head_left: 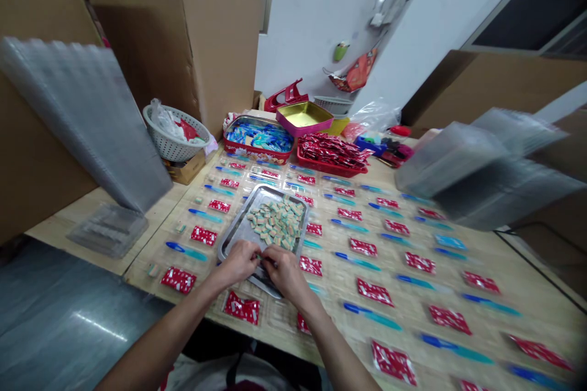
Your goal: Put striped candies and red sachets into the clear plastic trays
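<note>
My left hand point(241, 260) and my right hand point(281, 267) meet over the near edge of a metal tray point(236, 229). Their fingers are pinched together, with a small greenish bit showing between them, too small to make out fully. A heap of small pale green and tan blocks point(277, 223) lies in the tray. Around the tray, rows of clear plastic trays hold red printed packets point(242, 307) and blue-and-teal pen-like tools point(186, 251). A few small blocks point(153, 270) sit in the clear trays on the left.
Behind stand a tin of blue packets point(259, 156), a red tray of red packets point(332, 166) and a pink-and-gold tin point(305, 116). Stacked clear plastic trays rise at left point(87, 116) and right point(481, 165). A white basket point(177, 146) sits by the cardboard point(220, 36).
</note>
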Motion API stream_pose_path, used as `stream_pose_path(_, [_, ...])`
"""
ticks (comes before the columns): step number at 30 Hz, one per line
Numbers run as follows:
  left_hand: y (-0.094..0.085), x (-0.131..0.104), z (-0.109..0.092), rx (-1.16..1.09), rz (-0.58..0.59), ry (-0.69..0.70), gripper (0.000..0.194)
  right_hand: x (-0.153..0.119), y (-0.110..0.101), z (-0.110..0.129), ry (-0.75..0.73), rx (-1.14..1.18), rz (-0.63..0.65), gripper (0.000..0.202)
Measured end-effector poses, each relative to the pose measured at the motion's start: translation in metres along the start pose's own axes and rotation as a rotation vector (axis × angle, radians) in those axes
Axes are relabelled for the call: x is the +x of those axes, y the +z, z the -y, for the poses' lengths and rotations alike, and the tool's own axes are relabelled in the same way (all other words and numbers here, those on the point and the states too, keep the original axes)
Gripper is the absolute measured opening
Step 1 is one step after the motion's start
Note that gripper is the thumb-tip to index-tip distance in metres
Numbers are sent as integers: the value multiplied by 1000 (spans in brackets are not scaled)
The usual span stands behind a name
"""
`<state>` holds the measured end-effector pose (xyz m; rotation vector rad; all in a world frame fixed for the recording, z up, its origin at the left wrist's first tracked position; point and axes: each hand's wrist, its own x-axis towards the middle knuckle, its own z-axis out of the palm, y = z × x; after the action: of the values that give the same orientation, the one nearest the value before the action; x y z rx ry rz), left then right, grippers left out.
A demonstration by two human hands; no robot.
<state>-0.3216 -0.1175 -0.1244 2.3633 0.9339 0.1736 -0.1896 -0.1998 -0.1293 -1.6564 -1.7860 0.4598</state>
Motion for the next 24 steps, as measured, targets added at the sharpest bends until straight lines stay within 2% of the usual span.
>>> stream_pose_path(5, [-4, 1, -2, -7, 5, 10, 23, 0, 3, -1, -81, -143, 20, 23])
stream_pose_path(8, [-9, -1, -7, -30, 16, 18, 21, 0, 0, -3, -67, -66, 5, 22])
stream_pose_path(10, [-12, -3, -9, -81, 34, 34, 22, -2, -7, -5, 17, 77, -7, 18])
stream_pose_path(13, [-16, -8, -11, -170, 33, 34, 31, -9, -22, -11, 227, 411, 36, 6])
stream_pose_path(16, [-16, -16, -11, -150, -44, -16, 30, -26, -38, -17, 392, 702, 137, 9])
stream_pose_path(18, [-13, -25, -14, -102, -115, -5, 19, -42, -44, -19, 448, 767, 206, 10])
stream_pose_path(21, [-9, -45, -25, -35, -208, 155, 8, -63, -44, -18, 454, 688, 245, 7])
stream_pose_path(24, [-2, -69, -38, 6, -196, 368, 12, -76, -37, -10, 424, 526, 249, 8])
